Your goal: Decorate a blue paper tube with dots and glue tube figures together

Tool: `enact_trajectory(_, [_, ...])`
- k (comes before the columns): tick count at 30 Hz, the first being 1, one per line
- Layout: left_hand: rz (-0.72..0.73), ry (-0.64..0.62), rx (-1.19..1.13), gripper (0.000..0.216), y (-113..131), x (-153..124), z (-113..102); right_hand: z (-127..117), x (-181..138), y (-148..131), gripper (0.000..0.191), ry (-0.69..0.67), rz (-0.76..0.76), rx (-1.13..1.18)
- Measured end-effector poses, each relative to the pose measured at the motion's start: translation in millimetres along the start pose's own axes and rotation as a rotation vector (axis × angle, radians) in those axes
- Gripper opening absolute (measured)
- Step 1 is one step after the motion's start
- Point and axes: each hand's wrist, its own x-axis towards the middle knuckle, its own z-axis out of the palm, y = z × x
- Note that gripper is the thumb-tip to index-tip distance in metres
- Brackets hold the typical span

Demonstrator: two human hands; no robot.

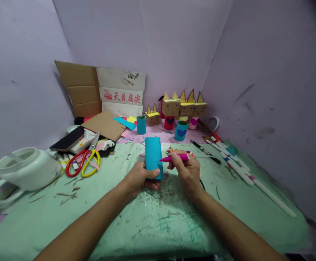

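Observation:
My left hand point(140, 177) grips the lower end of a blue paper-covered tube point(152, 152), thumb in front and fingers behind it. The tube is upright, slightly flattened, above the green table cover. In my right hand point(187, 170) is a magenta felt-tip pen point(180, 157), its tip pointing left at the tube's right side. Whether the tip touches the paper I cannot tell. Behind them stand a short blue tube point(141, 125) and another blue tube with a dark blue heart point(181, 131). A black pen point(201, 148) lies beyond my right hand.
Red-and-yellow-handled scissors point(85, 159), a phone point(67, 138) and a white teapot point(27, 168) are on the left. Cardboard point(105, 125) and an opened box point(122, 90) are behind. Cardboard cat figures point(171, 108) stand at the back. White markers point(238, 168) lie on the right.

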Motion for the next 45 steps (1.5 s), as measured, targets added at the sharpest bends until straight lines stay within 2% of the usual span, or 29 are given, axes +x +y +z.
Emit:
enact_trajectory(13, [0.006, 0.012, 0.017, 0.051, -0.9, 1.1, -1.7, -0.4, -1.1, 7.7, 0.021, -0.133, -0.004, -0.044])
enact_trajectory(20, [-0.006, 0.027, 0.001, 0.051, -0.1, 0.5, -0.8, -0.1, 1.2, 3.0, 0.024, -0.067, 0.033, -0.052])
enact_trajectory(25, [0.0, 0.002, -0.003, 0.051, 0.0, 0.1, -1.8, 0.1, 0.2, 6.5, 0.025, -0.116, 0.074, 0.001])
enact_trajectory(31, [-0.002, -0.002, -0.024, 0.057, -0.7, 0.9, -2.5, -0.5, 1.5, 5.8, 0.024, -0.073, 0.034, -0.031])
enact_trajectory(37, [0.0, -0.009, -0.047, 0.062, 0.5, 1.5, -3.9, -1.0, 1.8, 6.6, 0.024, -0.14, 0.052, -0.027])
enact_trajectory(45, [-0.027, -0.003, -0.026, 0.058, 2.9, 0.7, -3.4, -0.9, 3.1, 9.0, 0.023, -0.131, 0.021, -0.024])
